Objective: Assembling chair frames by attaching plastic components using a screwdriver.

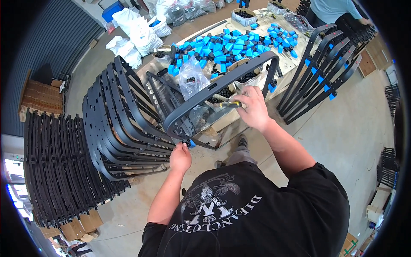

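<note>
Two big stacks of black metal frames (pixel 107 128) dominate my view on the left, leaning on a grey concrete floor (pixel 342 137) beside a dark corrugated wall (pixel 51 38). White sacks (pixel 137 30) sit on the floor farther back. Next down in size, the wooden worktable (pixel 282 64) ahead carries a wide scatter of blue plastic caps (pixel 227 45), a clear bag (pixel 192 77) and open boxes of small black parts (pixel 248 78). More black frames with blue caps (pixel 321 68) lean against its right edge, and another person's torso (pixel 334 8) shows at the top. The curved black frame (pixel 214 88) in hand lies tilted across the table's near edge. Left hand (pixel 180 157) is closed round the frame's lower end, where a blue cap (pixel 192 143) sits. Right hand (pixel 252 109) grips a small yellow-handled tool (pixel 229 104) just beside the frame's upper bar; I cannot tell what kind of tool.
</note>
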The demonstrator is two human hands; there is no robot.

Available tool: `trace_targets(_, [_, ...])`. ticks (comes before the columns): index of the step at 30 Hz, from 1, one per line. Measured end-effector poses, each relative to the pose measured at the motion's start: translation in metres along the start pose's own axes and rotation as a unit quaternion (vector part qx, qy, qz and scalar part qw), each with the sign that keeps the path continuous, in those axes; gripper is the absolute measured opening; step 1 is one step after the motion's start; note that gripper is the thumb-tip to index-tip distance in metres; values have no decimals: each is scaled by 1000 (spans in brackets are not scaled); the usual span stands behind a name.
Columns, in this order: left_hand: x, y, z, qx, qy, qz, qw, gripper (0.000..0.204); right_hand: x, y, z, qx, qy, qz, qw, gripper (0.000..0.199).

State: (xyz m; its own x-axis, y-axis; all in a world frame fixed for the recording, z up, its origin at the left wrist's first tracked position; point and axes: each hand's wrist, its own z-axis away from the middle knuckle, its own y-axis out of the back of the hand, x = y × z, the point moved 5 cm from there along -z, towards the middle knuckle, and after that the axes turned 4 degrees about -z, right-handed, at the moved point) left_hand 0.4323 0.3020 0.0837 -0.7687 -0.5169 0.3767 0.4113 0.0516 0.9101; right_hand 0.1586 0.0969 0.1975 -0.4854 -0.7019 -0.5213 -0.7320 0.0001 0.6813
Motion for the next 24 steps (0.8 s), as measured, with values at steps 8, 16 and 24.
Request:
trace_targets(8, [-3, -4, -1, 14, -7, 16, 1000, 29, 28, -86, -9, -102, -193, -95, 971, 32])
trace_targets(16, [0, -1, 2, -12, 28, 38, 999, 30, 63, -140, -47, -354, -291, 144, 877, 28])
trace_targets(24, [-26, -4, 15, 52, -21, 117, 992, 34, 42, -102, -31, -357, -250, 160, 886, 29])
